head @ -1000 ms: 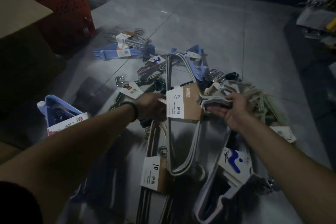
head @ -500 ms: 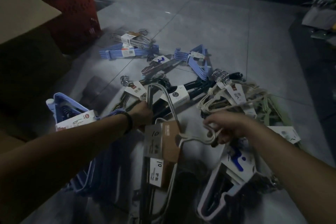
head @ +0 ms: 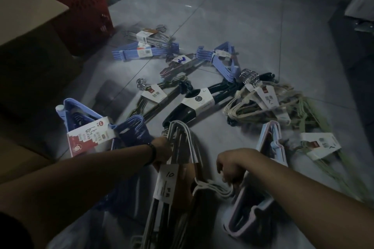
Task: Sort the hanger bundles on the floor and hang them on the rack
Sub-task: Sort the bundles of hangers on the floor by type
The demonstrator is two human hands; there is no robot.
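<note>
In the lower middle of the frame, the left hand (head: pixel 163 151) grips the grey bundle (head: pixel 183 147) at its upper end. The right hand (head: pixel 232 168) has its fingers (head: pixel 226 180) curled round the same bundle's white hooks (head: pixel 214 189). A label (head: pixel 167 181) marked "10" wraps the bundle. Beyond it, on the floor (head: pixel 222 26), lie a black bundle (head: pixel 182 113), a cream bundle (head: pixel 242 111) and blue bundles (head: pixel 129 54). A box (head: pixel 30 36) and a red basket (head: pixel 87 6) stand at upper left.
</note>
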